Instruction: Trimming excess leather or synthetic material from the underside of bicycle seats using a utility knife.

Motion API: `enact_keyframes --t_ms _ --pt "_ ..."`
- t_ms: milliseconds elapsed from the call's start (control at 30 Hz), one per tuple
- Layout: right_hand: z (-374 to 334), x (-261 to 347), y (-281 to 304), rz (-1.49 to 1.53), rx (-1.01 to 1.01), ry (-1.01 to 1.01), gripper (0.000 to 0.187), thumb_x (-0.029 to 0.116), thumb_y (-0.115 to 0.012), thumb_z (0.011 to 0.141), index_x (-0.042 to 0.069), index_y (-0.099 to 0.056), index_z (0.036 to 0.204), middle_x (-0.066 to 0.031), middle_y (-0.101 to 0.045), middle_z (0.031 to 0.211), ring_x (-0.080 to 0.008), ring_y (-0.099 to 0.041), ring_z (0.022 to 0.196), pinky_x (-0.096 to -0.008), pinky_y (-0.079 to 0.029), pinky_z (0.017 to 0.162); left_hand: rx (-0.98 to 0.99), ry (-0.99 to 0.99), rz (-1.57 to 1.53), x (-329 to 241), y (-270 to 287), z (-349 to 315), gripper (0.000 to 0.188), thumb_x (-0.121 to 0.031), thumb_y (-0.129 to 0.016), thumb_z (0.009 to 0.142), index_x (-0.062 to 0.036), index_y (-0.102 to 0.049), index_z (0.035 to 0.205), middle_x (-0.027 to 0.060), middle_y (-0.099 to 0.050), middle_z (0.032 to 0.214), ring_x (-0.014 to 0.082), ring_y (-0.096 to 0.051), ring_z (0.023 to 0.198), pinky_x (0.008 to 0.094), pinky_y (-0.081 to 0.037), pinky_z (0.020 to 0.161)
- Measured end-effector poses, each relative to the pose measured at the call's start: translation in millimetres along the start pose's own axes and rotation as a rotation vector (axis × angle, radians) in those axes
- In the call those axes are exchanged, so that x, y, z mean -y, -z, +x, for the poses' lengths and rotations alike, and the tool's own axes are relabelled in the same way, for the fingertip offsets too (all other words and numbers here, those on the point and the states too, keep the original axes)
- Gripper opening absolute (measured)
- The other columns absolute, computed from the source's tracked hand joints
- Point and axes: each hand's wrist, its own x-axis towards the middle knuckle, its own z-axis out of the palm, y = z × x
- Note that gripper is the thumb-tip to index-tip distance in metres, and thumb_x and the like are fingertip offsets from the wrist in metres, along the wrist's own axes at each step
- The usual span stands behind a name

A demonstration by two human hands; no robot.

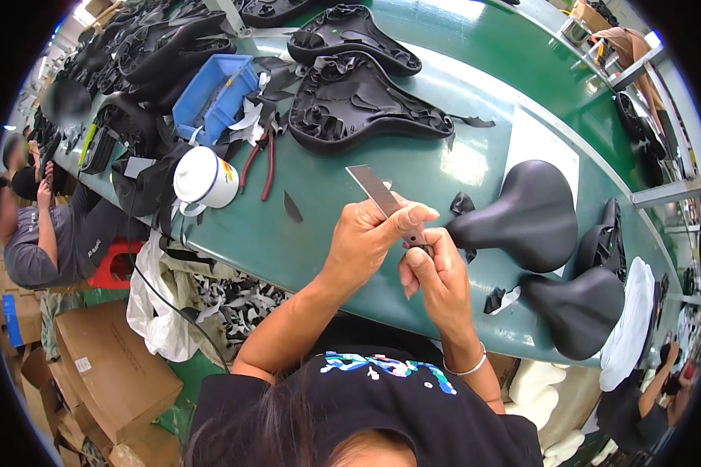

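The left grip is clasping a blade above the green tabletop; the right grip is pinching closed on its lower end.

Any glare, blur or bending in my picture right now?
Head view: white glare on the green table, near the nearer upturned saddle; table edge bowed, corners black; seated person's head blurred at left; blade in the left hand crisp.

White lidded mug — brown cardboard box
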Motion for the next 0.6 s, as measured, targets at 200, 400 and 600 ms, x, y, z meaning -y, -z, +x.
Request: enact_keyframes --t_ms 200,400,600 --pt "-1.1 -4.5 0.5 -0.015 0.075 0.068 0.022 0.02 -0.054 0.095 0.001 -0.047 0.101 -0.0025 -0.054 0.067 -0.007 -0.047 0.054 -0.0213 -0.039 0.05 0.046 0.087 0.081 -1.5 9.3 -2.7 0.025 -0.021 -0.06 0.092 0.002 -0.069 0.094 0.0037 -0.063 0.082 0.0085 -0.057 0.068 0.0214 -0.043 0.06" --pt "-2.1 -12.0 2.1 0.026 0.131 0.142 0.023 0.021 -0.053 0.095 0.0 -0.046 0.103 -0.0042 -0.054 0.071 -0.0078 -0.048 0.056 -0.0214 -0.04 0.051 0.042 0.053 0.16 -2.6 8.3 -4.4 0.02 -0.016 -0.061 0.09 0.0019 -0.07 0.092 0.0032 -0.063 0.077 0.0084 -0.057 0.068 0.0221 -0.042 0.057" --pt "-3.0 -18.8 2.0 0.117 0.183 0.159 0.024 0.021 -0.051 0.096 0.0 -0.045 0.106 -0.0062 -0.055 0.072 -0.0095 -0.049 0.058 -0.0225 -0.041 0.053 0.061 -0.16 0.239 4.0 10.5 -2.8 0.017 -0.014 -0.063 0.088 0.0019 -0.071 0.088 0.0031 -0.063 0.075 0.0084 -0.056 0.066 0.0211 -0.042 0.055"
